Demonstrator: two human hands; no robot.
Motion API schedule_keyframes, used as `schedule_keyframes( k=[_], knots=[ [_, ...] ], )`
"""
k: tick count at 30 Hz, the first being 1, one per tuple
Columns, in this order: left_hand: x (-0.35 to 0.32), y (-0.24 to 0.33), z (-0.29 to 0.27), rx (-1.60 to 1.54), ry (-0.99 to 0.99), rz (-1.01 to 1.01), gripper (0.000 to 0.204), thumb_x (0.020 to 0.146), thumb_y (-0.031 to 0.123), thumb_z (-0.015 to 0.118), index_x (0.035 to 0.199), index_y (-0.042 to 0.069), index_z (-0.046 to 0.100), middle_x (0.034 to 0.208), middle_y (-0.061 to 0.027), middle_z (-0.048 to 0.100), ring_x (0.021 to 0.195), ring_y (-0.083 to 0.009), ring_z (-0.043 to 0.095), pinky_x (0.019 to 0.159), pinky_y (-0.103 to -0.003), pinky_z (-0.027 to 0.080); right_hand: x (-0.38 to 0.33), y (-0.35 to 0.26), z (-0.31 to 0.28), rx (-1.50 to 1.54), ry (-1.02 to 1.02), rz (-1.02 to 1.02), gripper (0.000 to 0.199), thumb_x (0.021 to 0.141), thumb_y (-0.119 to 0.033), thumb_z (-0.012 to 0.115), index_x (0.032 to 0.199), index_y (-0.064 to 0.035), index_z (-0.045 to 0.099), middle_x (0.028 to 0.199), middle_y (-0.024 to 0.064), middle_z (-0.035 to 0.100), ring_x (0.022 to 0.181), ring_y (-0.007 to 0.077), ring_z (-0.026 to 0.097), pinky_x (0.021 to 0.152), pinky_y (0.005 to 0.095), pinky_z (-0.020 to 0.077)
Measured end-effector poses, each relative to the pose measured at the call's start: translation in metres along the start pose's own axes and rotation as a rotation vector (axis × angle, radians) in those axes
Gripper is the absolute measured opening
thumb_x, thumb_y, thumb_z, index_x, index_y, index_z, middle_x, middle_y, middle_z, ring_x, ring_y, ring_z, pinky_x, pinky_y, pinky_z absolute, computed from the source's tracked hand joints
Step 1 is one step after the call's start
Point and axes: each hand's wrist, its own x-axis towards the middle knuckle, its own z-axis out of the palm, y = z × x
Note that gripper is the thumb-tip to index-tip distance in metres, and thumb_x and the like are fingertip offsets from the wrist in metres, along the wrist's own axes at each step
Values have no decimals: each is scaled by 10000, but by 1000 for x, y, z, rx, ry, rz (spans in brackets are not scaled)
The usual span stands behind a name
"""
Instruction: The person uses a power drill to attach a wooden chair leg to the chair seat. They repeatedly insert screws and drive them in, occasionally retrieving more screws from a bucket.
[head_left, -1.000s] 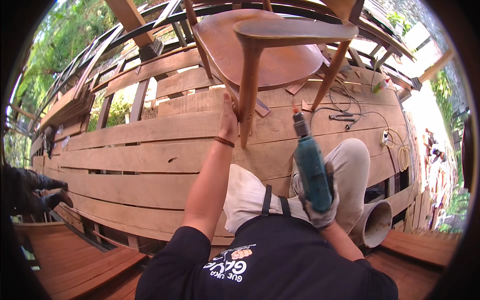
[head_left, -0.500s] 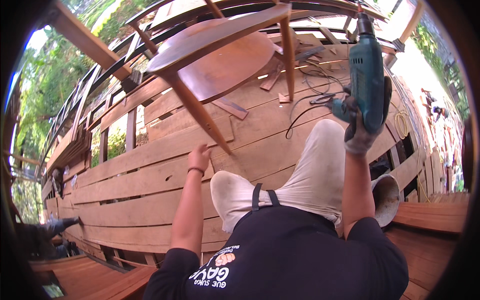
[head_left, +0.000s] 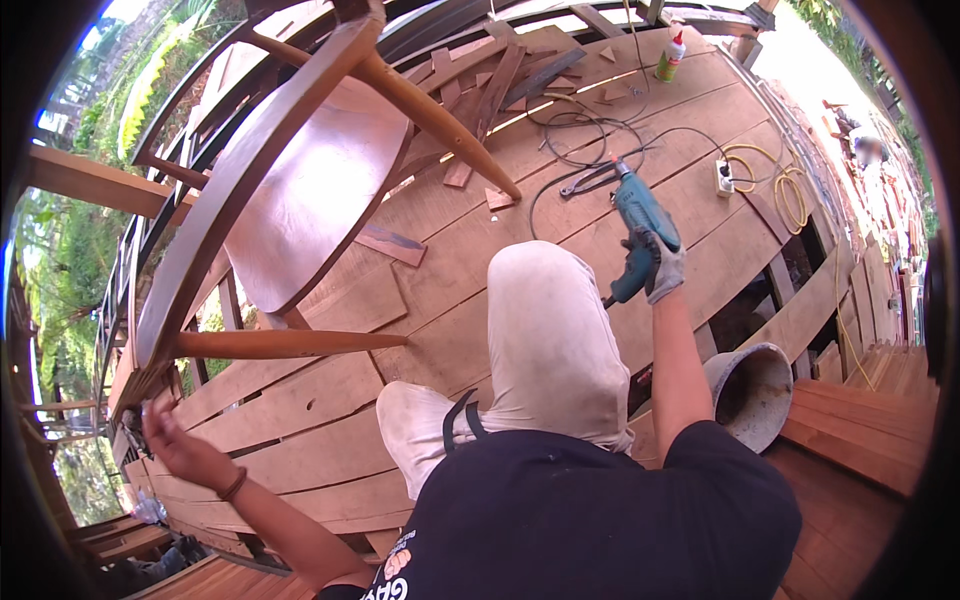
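Observation:
My gloved right hand (head_left: 664, 270) grips the handle of a teal power drill (head_left: 645, 215), held low over the boards beside my raised knee. The drill's tip points away toward loose black cable. Out to the left, my bare left hand (head_left: 180, 445), with a bracelet at the wrist, holds nothing. Its fingers are apart, a little blurred, just below the near end of a wooden chair's curved rail (head_left: 225, 190). The chair has a broad, glossy seat (head_left: 310, 180) and tapered round legs (head_left: 290, 345). Part of it runs past the upper edge of view.
Offcuts of wood (head_left: 500, 85) lie beyond the chair on the plank deck (head_left: 450, 290). A red-capped bottle (head_left: 671, 57) stands farther back. At right are a white power socket block (head_left: 724, 178), coiled yellow cable (head_left: 790, 200), a bucket (head_left: 755, 395) and gaps between boards.
My right hand has lowered the drill toward the deck and its tip has swung leftward. My left hand has moved far left. The chair now appears farther left as the view has shifted.

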Motion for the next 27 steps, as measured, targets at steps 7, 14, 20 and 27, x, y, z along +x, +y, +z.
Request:
schedule_keyframes(
  k=[7, 14, 20, 27],
  knots=[
    [94, 152, 52, -178, -270, 233, 348, 1029, 167, 438, 1245, -82, 550, 1185, -188, 621, 1116, -258, 601, 1037, -371, 431, 45, 125, -39, 84, -184, 553, 549, 792, -260, 711, 1259, -39, 525, 977, 161, 650, 817, 302, 664, 676, 404, 553],
    [80, 187, 116, 261, -532, 127, 375, 1044, 245, 416, 1258, -22, 570, 1167, -156, 630, 1147, -234, 573, 1032, -363, 386, 64, 177, -50, 341, -186, 659, 773, 678, -366, 804, 1293, -23, 486, 1019, 164, 623, 829, 294, 636, 755, 437, 551],
    [81, 179, 110, 224, -576, 66, 355, 1035, 246, 451, 1248, -4, 585, 1023, -85, 623, 982, -167, 560, 935, -329, 403, 61, 202, -62, 406, -48, 761, 763, 686, -388, 815, 1270, -22, 489, 972, 167, 625, 827, 307, 636, 755, 462, 557],
    [90, 185, 117, 233, -577, 54, 364, 1028, 268, 470, 1252, 2, 580, 990, -73, 609, 942, -161, 559, 878, -298, 432, 67, 193, -57, -85, 436, 645, 580, 803, -402, 773, 1198, -29, 570, 1014, 164, 662, 889, 303, 651, 781, 460, 561]
  ],
)
